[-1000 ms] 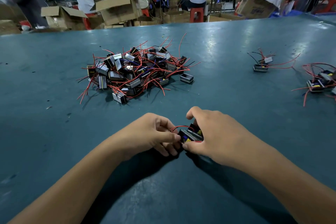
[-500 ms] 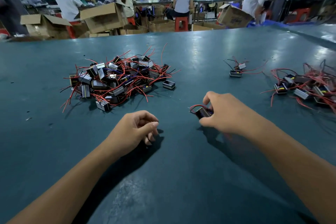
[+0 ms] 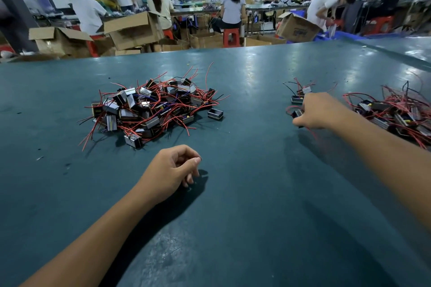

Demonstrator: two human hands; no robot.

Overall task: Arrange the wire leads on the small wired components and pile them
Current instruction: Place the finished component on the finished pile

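A big heap of small black-and-silver wired components [image 3: 154, 109] with red leads lies on the teal table at centre left. My right hand [image 3: 319, 110] reaches out to the right and grips one small black component [image 3: 296, 113] with a looped red lead. A second pile of components [image 3: 396, 114] lies just right of that hand. Two loose components [image 3: 300, 95] sit just beyond it. My left hand [image 3: 173, 168] rests near the table's middle, fingers loosely curled, holding nothing.
A single black component [image 3: 215, 114] sits apart at the right edge of the big heap. Beyond the table's far edge [image 3: 210, 50] are cardboard boxes [image 3: 130, 30], red stools and several people working at benches.
Both hands held the component together a second ago. My left hand let go and stayed back. My right hand carried the component right, toward the second pile.
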